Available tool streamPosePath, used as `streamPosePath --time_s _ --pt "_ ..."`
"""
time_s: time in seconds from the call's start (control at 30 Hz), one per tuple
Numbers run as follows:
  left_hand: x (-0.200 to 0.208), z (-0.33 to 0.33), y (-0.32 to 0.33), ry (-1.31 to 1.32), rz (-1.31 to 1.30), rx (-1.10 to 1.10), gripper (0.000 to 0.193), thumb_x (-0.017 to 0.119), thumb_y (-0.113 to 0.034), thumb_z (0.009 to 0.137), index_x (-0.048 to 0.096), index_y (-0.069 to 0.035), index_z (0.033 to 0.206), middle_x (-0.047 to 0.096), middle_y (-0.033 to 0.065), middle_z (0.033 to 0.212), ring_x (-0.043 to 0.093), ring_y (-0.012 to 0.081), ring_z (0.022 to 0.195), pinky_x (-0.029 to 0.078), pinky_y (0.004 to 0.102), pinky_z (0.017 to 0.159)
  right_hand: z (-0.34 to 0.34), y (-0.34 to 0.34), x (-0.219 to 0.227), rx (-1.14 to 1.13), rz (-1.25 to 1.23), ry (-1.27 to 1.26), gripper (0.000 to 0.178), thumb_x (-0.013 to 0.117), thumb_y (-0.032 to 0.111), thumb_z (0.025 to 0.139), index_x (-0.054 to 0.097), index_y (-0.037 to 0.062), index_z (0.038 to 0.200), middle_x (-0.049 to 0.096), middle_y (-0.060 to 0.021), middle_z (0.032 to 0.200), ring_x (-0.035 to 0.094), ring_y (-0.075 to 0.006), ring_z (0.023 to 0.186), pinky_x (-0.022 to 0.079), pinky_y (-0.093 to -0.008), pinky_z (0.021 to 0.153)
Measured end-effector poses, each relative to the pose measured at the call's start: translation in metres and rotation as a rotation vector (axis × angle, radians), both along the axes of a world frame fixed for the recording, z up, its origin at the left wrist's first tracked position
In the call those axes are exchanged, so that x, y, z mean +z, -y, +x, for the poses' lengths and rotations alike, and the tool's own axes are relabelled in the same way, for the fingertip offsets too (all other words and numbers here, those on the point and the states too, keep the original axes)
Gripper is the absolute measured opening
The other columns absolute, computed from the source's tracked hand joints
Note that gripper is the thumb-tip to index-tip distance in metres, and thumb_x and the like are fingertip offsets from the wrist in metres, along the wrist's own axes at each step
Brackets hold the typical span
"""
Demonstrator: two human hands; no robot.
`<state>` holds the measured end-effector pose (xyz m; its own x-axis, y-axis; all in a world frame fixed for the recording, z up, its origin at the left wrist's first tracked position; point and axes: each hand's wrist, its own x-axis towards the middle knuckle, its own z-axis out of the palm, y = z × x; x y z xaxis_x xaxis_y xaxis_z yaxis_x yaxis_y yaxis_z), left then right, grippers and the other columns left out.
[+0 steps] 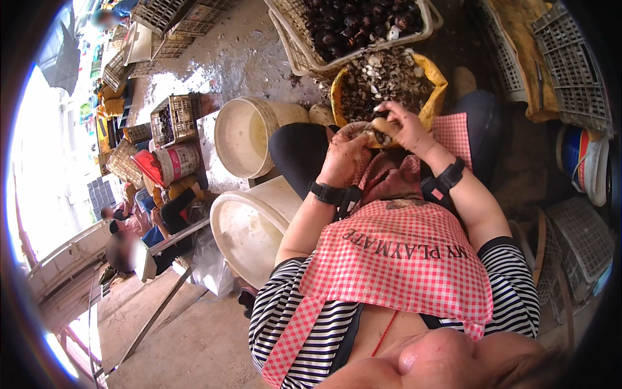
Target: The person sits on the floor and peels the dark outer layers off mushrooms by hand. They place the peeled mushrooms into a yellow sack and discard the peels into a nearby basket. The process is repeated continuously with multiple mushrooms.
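Note:
My left hand (pixel 343 157) is closed, its fingers bent around a small dark and pale piece (pixel 378 137) that could be a snail or shellfish. From the other side my right hand (pixel 409 131) meets it, thumb and fingers pinched in against the same spot. A small dark bit shows by the right fingertips; its kind is too small to tell. Just beyond the hands stands an open yellow-rimmed sack (pixel 435 78) holding broken shell pieces (pixel 376 81). Behind that, a pale plastic crate (pixel 295 48) is heaped with dark, shiny, rounded shells (pixel 356 26).
To my left are a white bucket (pixel 227 139) and a larger pale tub (pixel 227 227). Crates (pixel 573 61) line the right side, above a blue-and-white container (pixel 583 162). Other people (pixel 129 240) sit at far left, near a red and pink bucket (pixel 172 162).

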<state>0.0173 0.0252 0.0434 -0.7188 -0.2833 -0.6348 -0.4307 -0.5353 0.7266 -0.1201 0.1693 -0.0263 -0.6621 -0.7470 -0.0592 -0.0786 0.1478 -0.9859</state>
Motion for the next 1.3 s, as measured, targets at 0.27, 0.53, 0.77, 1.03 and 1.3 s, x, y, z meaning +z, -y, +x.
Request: streamPosePath --time_s 0.27,0.53,0.77,1.03,1.3 --pt "0.005 -0.004 -0.007 -0.004 0.041 0.099 0.029 0.059 -0.006 0.097 0.058 -0.001 0.125 0.068 0.0068 0.104 0.068 0.0178 0.097 0.056 0.028 0.074 0.0 0.001 0.001 0.022 0.008 -0.087 0.058 0.071 0.058 0.087 0.063 0.0105 0.12 0.07 -0.0062 0.099 0.063 -0.0168 0.081 0.053 -0.0308 0.072" --pt "-0.001 -0.001 -0.002 0.035 -0.134 -0.077 0.029 0.059 -0.006 0.096 0.06 0.002 0.124 0.069 0.0067 0.105 0.067 0.0147 0.093 0.053 0.0236 0.074 0.001 0.003 -0.004 -0.023 -0.012 -0.155 0.06 0.068 0.063 0.086 0.063 0.0122 0.117 0.067 -0.0077 0.088 0.064 -0.0209 0.076 0.052 -0.0318 0.069" --pt "0.008 -0.006 -0.007 -0.033 0.181 0.147 0.031 0.059 -0.008 0.098 0.057 -0.002 0.128 0.066 0.0087 0.11 0.067 0.0188 0.092 0.056 0.027 0.074 -0.006 -0.003 -0.04 -0.096 0.089 0.039 0.056 0.07 0.057 0.089 0.062 0.0086 0.117 0.061 -0.0057 0.077 0.057 -0.0169 0.067 0.049 -0.0304 0.064" --pt "-0.004 0.002 0.0 -0.008 0.099 0.059 0.028 0.061 -0.004 0.095 0.058 0.001 0.122 0.066 0.0091 0.107 0.065 0.0157 0.085 0.053 0.0261 0.073 -0.006 0.003 -0.027 -0.105 0.027 0.148 0.052 0.073 0.05 0.089 0.063 0.0081 0.117 0.064 -0.0052 0.086 0.058 -0.0143 0.073 0.05 -0.0281 0.069" --pt "-0.008 0.0 0.004 -0.031 0.054 -0.045 0.024 0.062 -0.003 0.092 0.062 0.003 0.115 0.067 0.0069 0.1 0.061 0.0123 0.083 0.049 0.0239 0.075 -0.004 0.001 -0.058 -0.135 0.053 0.094 0.048 0.072 0.049 0.09 0.063 0.0074 0.113 0.059 -0.005 0.077 0.053 -0.0129 0.069 0.048 -0.0277 0.068"
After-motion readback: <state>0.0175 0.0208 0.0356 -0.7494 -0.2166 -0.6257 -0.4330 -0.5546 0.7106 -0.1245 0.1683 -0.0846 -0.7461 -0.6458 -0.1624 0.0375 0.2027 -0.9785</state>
